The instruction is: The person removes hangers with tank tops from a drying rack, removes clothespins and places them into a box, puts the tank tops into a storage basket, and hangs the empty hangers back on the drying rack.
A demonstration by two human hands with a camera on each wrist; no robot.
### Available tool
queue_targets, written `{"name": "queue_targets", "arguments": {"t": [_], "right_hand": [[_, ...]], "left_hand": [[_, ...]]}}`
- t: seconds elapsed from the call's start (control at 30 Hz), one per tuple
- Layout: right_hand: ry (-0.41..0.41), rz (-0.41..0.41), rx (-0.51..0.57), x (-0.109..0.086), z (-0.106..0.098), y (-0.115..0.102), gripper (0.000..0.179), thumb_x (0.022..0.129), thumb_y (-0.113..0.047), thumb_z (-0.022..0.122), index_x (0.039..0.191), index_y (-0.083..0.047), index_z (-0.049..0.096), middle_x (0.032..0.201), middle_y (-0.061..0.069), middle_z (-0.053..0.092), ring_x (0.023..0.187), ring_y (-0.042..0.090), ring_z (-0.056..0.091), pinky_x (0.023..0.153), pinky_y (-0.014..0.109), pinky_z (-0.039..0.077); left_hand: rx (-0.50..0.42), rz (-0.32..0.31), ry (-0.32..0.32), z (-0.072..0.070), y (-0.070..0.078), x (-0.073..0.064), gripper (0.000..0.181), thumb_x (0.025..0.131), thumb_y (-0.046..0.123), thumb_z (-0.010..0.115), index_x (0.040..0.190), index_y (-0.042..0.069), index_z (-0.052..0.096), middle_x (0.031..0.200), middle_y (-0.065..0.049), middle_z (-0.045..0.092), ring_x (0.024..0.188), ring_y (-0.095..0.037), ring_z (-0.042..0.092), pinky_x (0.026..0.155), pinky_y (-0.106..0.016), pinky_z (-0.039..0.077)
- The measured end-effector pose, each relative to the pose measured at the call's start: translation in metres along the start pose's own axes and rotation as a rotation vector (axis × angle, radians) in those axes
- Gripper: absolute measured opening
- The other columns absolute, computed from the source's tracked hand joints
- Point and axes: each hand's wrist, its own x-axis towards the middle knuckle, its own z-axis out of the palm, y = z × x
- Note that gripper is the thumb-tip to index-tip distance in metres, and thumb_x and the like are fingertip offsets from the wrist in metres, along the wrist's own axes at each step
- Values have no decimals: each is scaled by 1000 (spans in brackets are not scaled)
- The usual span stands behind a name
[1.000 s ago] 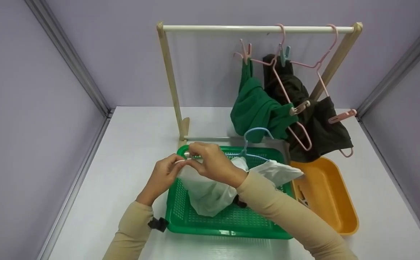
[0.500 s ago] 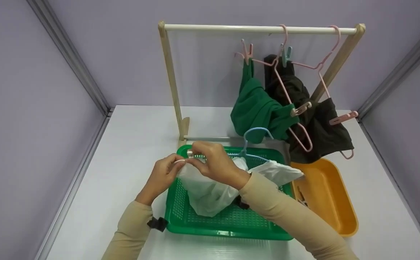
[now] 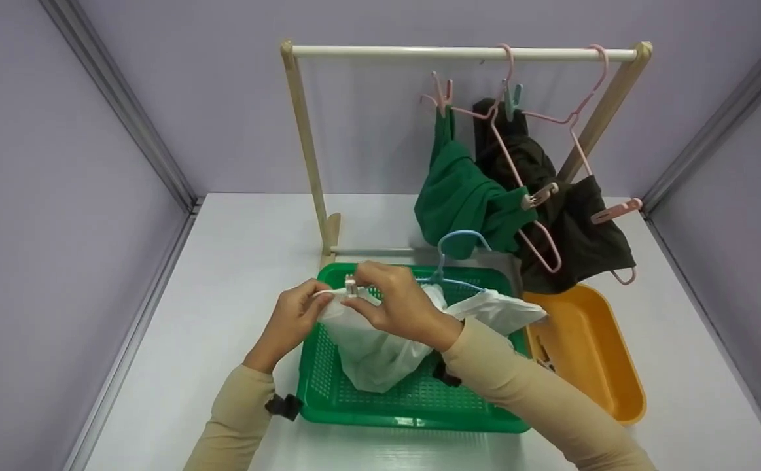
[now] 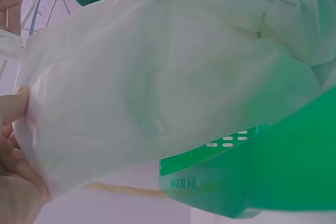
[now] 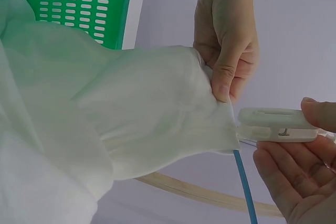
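Your head view was lit softly and rather dimly, with a greyish-lavender cast and only a faint shadow on the back wall (image 3: pixel 380 144) beside the hanging green garment (image 3: pixel 462 190). You had a pale sheen on the white tabletop (image 3: pixel 413 454) before the green basket (image 3: pixel 354 416), while the dark garment (image 3: pixel 596 242) lost detail in its folds. Your wrist views looked hazy and washed out, with green tinting the white cloth (image 4: pixel 105 93); in the right one, the wooden bar (image 5: pixel 194 192) appeared bowed.
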Motion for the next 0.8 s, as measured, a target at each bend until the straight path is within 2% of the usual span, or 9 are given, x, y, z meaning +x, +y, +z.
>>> {"name": "queue_targets", "arguments": {"t": [0.17, 0.3, 0.47, 0.8], "right_hand": [[19, -36, 1, -7, -1, -1, 16, 85, -11, 73, 91, -3, 61, 86, 11, 69, 89, 20, 72, 80, 30, 59], [2, -75, -8, -15, 0, -4, 17, 86, -13, 73, 94, -3, 63, 90, 11, 71, 88, 19, 71, 79, 29, 59], [-10, -117, -40, -22, 0, -6, 18, 86, -16, 73, 94, -4, 62, 90, 9, 71, 85, 18, 70, 76, 28, 58], [-5, -123, -29, -32, -3, -1, 20, 84, -15, 75, 91, -4, 59, 88, 9, 69, 85, 18, 70, 74, 29, 57]], "left_hand": [[2, -23, -4, 0, -1, 0, 13, 97, 16, 56, 97, 6, 65, 92, -7, 71, 83, -5, 60, 78, -26, 53], [2, -24, 0, -1, -2, 0, 13, 97, 15, 57, 97, 5, 65, 91, -9, 71, 79, -3, 57, 74, -23, 51], [-6, -11, 3, -1, -3, 1, 14, 97, 16, 57, 97, 5, 66, 94, -9, 72, 82, -7, 62, 75, -25, 53], [15, 2, 9, 1, -2, 2, 11, 97, 13, 57, 96, 6, 65, 92, -8, 72, 79, -5, 60, 72, -26, 52]]}}
